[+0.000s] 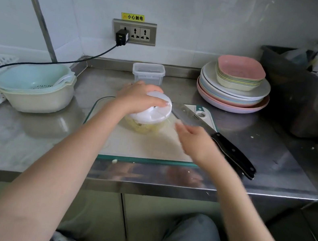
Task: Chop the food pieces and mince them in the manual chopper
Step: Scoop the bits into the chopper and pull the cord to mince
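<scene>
- Forearms (66, 157) rising from the bottom edge, both converging on mid-frame.
- Manual chopper (152, 115) upright at mid-frame on the cutting board (149, 148), lid on, pale yellow food pieces (142, 128) showing through the clear bowl.
- Left hand (139, 95) cupped over the lid from the left, fingers curled round its top, holding it down.
- Right hand (192, 141) just to the lower right of the chopper and apart from it. Blurred, so cannot tell whether clamped on a pull handle or empty.
- Probably a cord pull toward the lower right, away from the lid, with the right hand nearer that side.
- Knife (224, 140) just beyond the right hand, long axis running mid-frame to lower right.
- Further out: clear container (148, 72) behind, stacked plates (233, 93) at upper right.
</scene>
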Demonstrator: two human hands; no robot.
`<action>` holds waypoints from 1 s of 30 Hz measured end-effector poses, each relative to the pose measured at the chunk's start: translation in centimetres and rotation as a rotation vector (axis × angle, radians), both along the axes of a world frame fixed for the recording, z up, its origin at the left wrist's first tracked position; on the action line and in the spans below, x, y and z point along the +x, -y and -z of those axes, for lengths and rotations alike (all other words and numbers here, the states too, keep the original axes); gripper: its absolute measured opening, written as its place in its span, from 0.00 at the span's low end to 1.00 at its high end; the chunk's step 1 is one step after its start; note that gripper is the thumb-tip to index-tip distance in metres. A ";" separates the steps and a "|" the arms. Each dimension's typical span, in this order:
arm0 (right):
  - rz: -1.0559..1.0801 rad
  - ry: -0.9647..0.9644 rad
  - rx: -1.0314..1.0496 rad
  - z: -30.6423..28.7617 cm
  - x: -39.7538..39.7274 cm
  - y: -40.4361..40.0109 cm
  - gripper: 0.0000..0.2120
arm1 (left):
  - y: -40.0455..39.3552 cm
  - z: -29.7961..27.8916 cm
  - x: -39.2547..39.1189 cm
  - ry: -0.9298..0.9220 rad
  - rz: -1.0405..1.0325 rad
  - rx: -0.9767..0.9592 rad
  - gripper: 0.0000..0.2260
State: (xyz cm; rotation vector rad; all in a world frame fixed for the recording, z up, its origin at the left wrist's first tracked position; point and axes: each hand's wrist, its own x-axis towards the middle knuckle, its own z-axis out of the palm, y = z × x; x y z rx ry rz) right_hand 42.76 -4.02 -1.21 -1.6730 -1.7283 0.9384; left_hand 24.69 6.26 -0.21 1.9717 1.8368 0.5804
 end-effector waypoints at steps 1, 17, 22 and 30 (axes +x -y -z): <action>0.057 0.034 -0.067 0.0 2.1 0.5 0.23 | -0.1 0.1 0.0 0.001 0.002 0.005 0.20; 0.177 0.058 0.033 0.2 1.1 1.8 0.25 | -0.6 0.2 -0.1 -0.039 0.037 -0.009 0.20; -0.018 0.068 0.211 0.7 -3.3 1.4 0.26 | -0.2 0.1 0.1 -0.016 0.015 -0.011 0.23; 0.080 0.116 0.203 -0.2 -0.5 2.4 0.25 | -0.2 0.1 0.3 -0.012 0.011 -0.022 0.24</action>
